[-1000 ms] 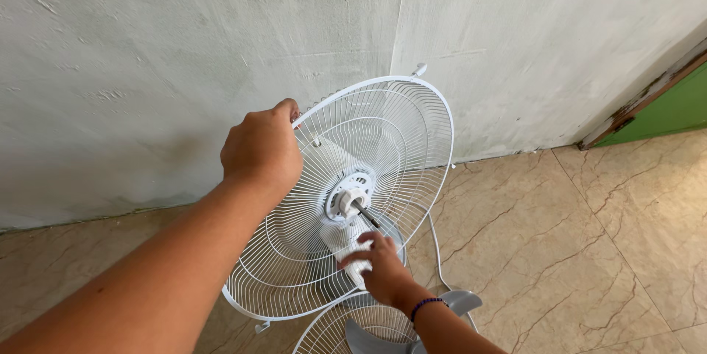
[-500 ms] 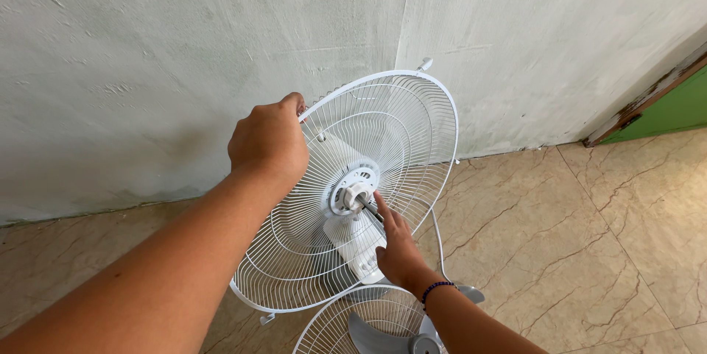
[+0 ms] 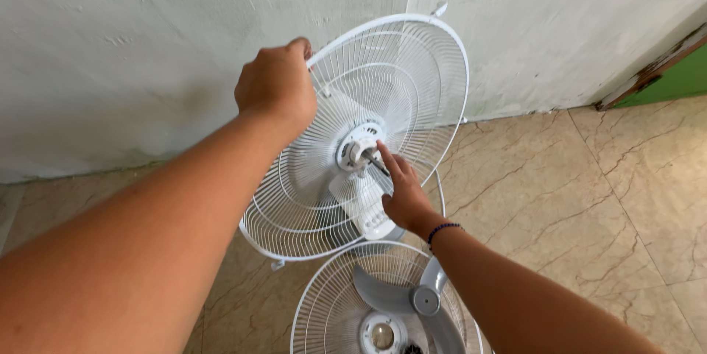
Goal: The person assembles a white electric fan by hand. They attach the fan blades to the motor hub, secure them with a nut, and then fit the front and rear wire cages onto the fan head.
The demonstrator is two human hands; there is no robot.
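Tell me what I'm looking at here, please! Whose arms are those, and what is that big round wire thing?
The picture comes from a camera worn on a person's head, looking down, so the arms are that person's own. The big round white wire cage is the back guard of a standing fan with its blades taken off. The left hand grips the cage's rim near the top. The right hand, with a dark bead bracelet at the wrist, reaches its fingers to the white hub at the cage's middle, where a thin dark metal shaft sticks out. Below lie the other white wire guard and the grey plastic fan blade, over the beige tiled floor.
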